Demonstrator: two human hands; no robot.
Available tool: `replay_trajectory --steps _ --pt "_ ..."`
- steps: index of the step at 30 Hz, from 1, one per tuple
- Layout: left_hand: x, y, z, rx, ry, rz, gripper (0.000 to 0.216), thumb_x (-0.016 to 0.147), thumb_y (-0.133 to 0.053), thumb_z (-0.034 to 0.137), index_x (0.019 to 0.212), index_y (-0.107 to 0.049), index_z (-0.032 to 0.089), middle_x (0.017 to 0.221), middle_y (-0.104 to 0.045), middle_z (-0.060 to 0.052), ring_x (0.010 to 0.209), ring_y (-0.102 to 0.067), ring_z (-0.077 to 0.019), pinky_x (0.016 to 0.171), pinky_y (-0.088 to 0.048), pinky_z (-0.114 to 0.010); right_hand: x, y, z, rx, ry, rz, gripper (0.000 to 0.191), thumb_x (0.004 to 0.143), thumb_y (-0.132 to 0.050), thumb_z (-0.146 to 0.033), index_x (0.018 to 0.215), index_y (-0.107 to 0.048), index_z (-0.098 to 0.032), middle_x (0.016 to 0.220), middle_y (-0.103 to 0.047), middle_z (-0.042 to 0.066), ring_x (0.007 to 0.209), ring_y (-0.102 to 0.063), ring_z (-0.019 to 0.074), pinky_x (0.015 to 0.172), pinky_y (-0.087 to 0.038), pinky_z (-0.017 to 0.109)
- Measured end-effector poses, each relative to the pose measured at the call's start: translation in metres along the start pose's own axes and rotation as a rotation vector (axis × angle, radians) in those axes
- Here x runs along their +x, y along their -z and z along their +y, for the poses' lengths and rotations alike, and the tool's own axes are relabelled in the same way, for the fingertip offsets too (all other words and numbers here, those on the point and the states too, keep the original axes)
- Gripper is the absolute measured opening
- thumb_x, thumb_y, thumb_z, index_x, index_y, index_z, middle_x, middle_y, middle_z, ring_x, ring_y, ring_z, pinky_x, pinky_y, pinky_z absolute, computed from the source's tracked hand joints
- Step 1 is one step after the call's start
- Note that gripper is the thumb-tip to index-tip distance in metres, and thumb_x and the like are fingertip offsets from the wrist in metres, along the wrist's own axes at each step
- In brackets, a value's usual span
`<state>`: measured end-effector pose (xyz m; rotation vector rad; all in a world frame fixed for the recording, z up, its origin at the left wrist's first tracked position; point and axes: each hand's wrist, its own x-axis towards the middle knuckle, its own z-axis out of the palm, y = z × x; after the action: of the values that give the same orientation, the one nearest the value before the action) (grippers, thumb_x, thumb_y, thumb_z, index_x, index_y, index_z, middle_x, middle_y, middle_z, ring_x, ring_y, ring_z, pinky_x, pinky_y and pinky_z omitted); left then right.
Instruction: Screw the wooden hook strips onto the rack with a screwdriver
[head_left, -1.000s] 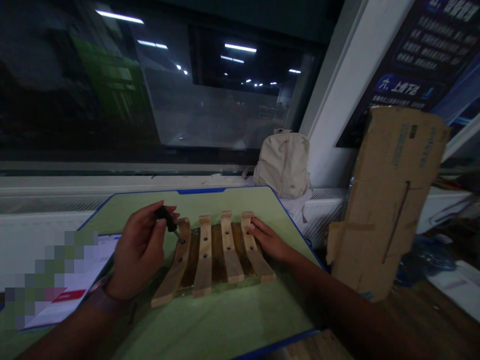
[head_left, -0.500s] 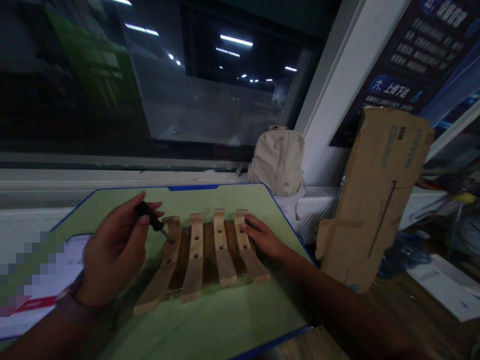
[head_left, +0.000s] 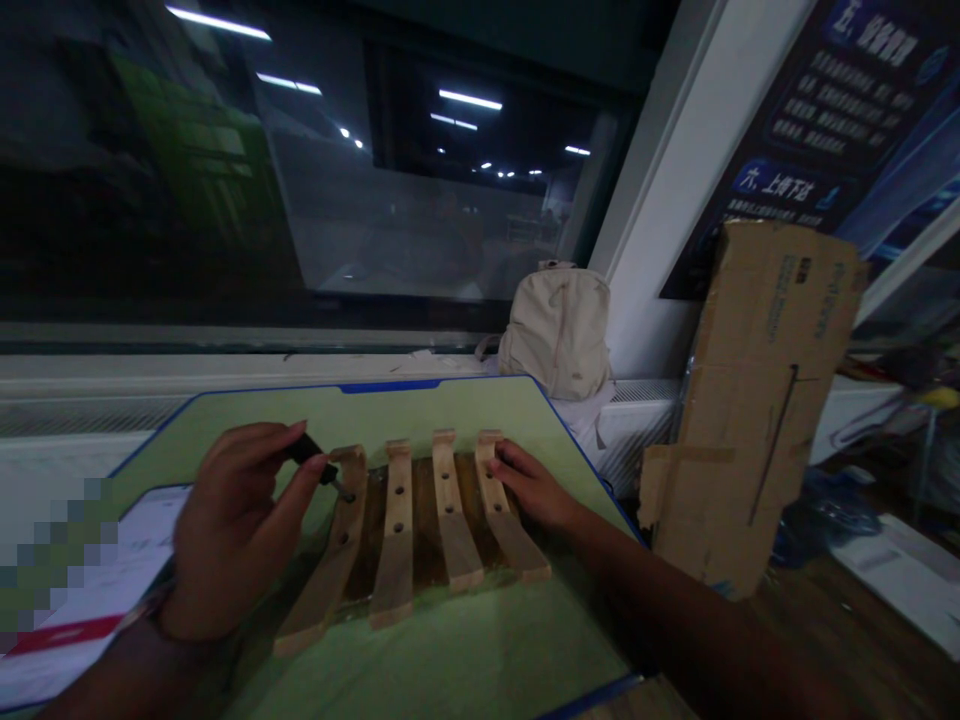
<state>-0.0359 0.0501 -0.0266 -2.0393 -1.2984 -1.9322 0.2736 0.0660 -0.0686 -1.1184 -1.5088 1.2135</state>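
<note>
The left hand (head_left: 240, 515) grips a black-handled screwdriver (head_left: 313, 455), its shaft slanting down to the upper hole of the leftmost wooden strip (head_left: 319, 590). The right hand (head_left: 532, 487) touches the rightmost strip (head_left: 517, 545) near its top (whether it pinches the wood, one cannot tell). Both strips lie across a brown panel (head_left: 426, 520) on the green tabletop (head_left: 450, 670). Beyond the far edge sits a pale backpack (head_left: 559, 330).

Dim o/all; strip lts (head_left: 470, 100) glare in dk window (head_left: 420, 240); lower L pixelated.
</note>
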Motion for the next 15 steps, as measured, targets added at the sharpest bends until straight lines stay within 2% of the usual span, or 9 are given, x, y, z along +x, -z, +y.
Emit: replay_trajectory --steps 3,6,10,12,15 --pt "-0.001 -0.001 0.008 -0.05 0.08 0.001 0.033 0.082 -0.074 0.028 0.113 -0.068 0.026 0.103 -0.067 -0.003 0.089 -0.068 -0.0163 0.082 -0.057 -0.032 0.0 0.0 0.001 -0.01 0.012 -0.005 0.044 0.089 -0.061 -0.055 0.116 -0.067 -0.021 0.119 -0.069 0.007 0.118 -0.06 0.0276 0.105 -0.043 0.044" --pt "-0.003 -0.002 0.015 -0.13 0.188 -0.038 0.038 0.085 -0.07 0.028 0.122 -0.062 0.024 0.104 -0.07 -0.004 0.09 -0.071 -0.0147 0.082 -0.06 -0.028 0.0 0.001 -0.001 -0.033 0.011 -0.011 0.045 0.088 -0.061 -0.057 0.115 -0.067 -0.02 0.117 -0.069 0.007 0.119 -0.059 0.0274 0.106 -0.042 0.044" --pt "-0.004 -0.002 0.017 -0.215 0.241 -0.052 0.039 0.086 -0.067 0.024 0.123 -0.058 0.02 0.107 -0.072 -0.008 0.094 -0.073 -0.0153 0.085 -0.059 -0.028 0.001 0.001 -0.004 -0.092 0.016 -0.004 0.045 0.089 -0.059 -0.058 0.111 -0.067 -0.02 0.113 -0.07 0.007 0.119 -0.058 0.0277 0.107 -0.04 0.044" --pt "-0.003 0.0 0.015 -0.198 0.197 -0.065 0.031 0.086 -0.068 0.023 0.115 -0.06 0.019 0.107 -0.07 -0.008 0.095 -0.071 -0.0165 0.085 -0.058 -0.03 0.001 0.001 -0.004 -0.109 0.025 -0.015 0.046 0.088 -0.059 -0.06 0.111 -0.067 -0.021 0.113 -0.07 0.007 0.119 -0.057 0.0279 0.106 -0.041 0.044" --pt "-0.001 0.003 0.01 -0.07 0.002 -0.074 0.027 0.084 -0.07 0.021 0.11 -0.063 0.02 0.107 -0.064 -0.007 0.096 -0.066 -0.017 0.084 -0.055 -0.032 0.002 0.0 -0.004 -0.1 0.029 -0.022 0.05 0.087 -0.059 -0.063 0.112 -0.066 -0.02 0.116 -0.07 0.007 0.116 -0.059 0.0277 0.105 -0.042 0.044"
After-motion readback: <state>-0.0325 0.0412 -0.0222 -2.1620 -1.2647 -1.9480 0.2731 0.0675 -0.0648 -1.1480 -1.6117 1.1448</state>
